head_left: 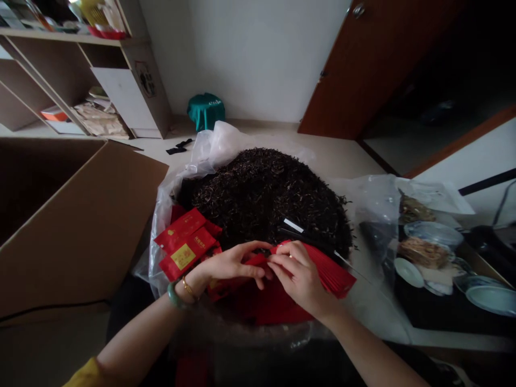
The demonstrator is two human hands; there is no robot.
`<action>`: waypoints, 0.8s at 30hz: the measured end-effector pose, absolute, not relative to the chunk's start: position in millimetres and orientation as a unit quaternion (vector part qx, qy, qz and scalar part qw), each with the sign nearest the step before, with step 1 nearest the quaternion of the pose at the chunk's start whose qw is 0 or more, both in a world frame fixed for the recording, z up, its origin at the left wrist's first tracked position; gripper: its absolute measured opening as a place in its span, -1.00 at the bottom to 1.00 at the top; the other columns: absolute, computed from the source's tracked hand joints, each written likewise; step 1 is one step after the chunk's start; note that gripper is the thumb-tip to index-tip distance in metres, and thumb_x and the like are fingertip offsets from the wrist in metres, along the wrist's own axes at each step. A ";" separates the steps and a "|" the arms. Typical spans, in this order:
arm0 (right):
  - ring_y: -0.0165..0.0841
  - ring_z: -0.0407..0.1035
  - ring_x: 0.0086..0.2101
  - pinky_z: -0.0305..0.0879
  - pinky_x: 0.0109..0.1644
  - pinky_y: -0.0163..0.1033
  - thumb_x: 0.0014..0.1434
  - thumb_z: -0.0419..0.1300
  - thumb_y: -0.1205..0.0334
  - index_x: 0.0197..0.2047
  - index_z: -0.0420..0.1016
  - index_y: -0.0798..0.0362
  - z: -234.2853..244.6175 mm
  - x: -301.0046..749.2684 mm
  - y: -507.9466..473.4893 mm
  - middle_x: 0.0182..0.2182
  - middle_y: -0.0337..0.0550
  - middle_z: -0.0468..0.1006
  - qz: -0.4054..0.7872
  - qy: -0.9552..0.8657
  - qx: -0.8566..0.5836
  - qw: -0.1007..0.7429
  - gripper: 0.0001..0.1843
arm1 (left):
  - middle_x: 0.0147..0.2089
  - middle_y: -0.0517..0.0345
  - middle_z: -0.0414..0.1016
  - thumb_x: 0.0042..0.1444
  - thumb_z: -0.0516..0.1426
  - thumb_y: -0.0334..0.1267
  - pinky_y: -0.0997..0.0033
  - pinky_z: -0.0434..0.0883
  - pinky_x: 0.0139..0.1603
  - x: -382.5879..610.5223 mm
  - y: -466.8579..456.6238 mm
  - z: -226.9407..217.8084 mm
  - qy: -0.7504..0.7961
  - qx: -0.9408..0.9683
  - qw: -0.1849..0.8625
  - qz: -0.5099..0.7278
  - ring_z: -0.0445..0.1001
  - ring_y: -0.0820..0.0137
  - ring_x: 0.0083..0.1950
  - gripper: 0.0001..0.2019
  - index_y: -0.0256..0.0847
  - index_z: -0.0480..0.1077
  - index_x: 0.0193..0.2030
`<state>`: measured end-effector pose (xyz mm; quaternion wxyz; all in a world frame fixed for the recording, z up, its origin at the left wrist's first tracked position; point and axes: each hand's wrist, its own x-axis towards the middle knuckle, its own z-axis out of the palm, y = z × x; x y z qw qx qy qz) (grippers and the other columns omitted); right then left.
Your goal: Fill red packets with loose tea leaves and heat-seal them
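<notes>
Both hands meet over the near side of a heap of dark, dried tea leaves [274, 183] in a clear plastic bag [161, 209]. My left hand [236, 263], with a jade bangle and a gold bracelet at the wrist, holds a small red packet [257, 260] between thumb and fingers. At the same packet's edge, my right hand [296, 271] pinches with curled fingers. A fanned stack of red packets [332, 274] lies just right of it. Left of my hands lie several printed red packets [185, 236]. More red material is below, partly covered by my hands.
A dark thin tool with a white label [293, 224] rests on the tea. An open cardboard box [92, 215] stands left. At right, a low table holds glass lids [433, 235], bowls [409, 272] and dried leaves. Behind are a teal bin [206, 112], shelves and a door [363, 64].
</notes>
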<state>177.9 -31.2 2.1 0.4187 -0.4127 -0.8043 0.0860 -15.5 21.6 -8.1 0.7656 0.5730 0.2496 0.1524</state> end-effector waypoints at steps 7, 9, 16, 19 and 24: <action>-0.29 0.27 -0.36 0.34 -0.29 -0.17 0.18 0.21 0.32 -0.44 0.40 0.05 -4.0 161.4 -4.4 -0.43 -0.12 0.43 0.047 -0.816 -0.419 0.396 -0.85 | -0.32 0.19 0.45 -0.25 0.35 0.15 0.45 0.39 -0.36 -10.8 30.7 -13.9 0.290 0.513 0.771 0.241 0.40 0.50 -0.43 -0.29 -0.31 0.37 -0.03; -0.31 0.28 -0.37 0.33 -0.29 -0.20 0.20 0.17 0.37 -0.46 0.36 0.03 -2.1 156.4 2.3 -0.48 -0.17 0.41 0.085 -0.819 -0.411 0.391 -0.80 | -0.42 0.22 0.42 -0.19 0.29 0.22 0.48 0.36 -0.39 -13.4 33.5 -11.5 0.297 0.503 0.770 0.257 0.37 0.51 -0.45 -0.39 -0.34 0.42 -0.23; -0.32 0.35 -0.29 0.38 -0.19 -0.19 0.17 0.16 0.38 -0.31 0.36 0.04 9.8 156.0 7.0 -0.30 -0.11 0.38 0.149 -0.826 -0.440 0.320 -0.94 | -0.32 0.14 0.52 -0.06 0.29 0.06 0.44 0.40 -0.23 -25.0 35.8 -2.6 0.326 0.472 0.764 0.296 0.45 0.40 -0.29 -0.52 -0.30 0.48 -0.13; -0.31 0.35 -0.29 0.38 -0.15 -0.15 0.15 0.20 0.36 -0.32 0.36 0.03 11.5 157.5 8.5 -0.32 -0.13 0.38 0.130 -0.827 -0.450 0.311 -0.92 | -0.33 0.09 0.54 -0.01 0.26 0.03 0.43 0.39 -0.29 -28.3 37.0 -6.0 0.336 0.447 0.777 0.290 0.47 0.37 -0.31 -0.51 -0.29 0.46 -0.04; -0.32 0.38 -0.25 0.39 -0.14 -0.18 0.18 0.17 0.35 -0.33 0.34 0.03 15.2 154.3 11.3 -0.30 -0.12 0.36 0.138 -0.827 -0.409 0.361 -0.93 | -0.29 0.12 0.54 0.00 0.25 -0.07 0.39 0.41 -0.24 -29.4 36.1 -4.2 0.329 0.401 0.792 0.322 0.47 0.39 -0.30 -0.62 -0.24 0.44 -0.08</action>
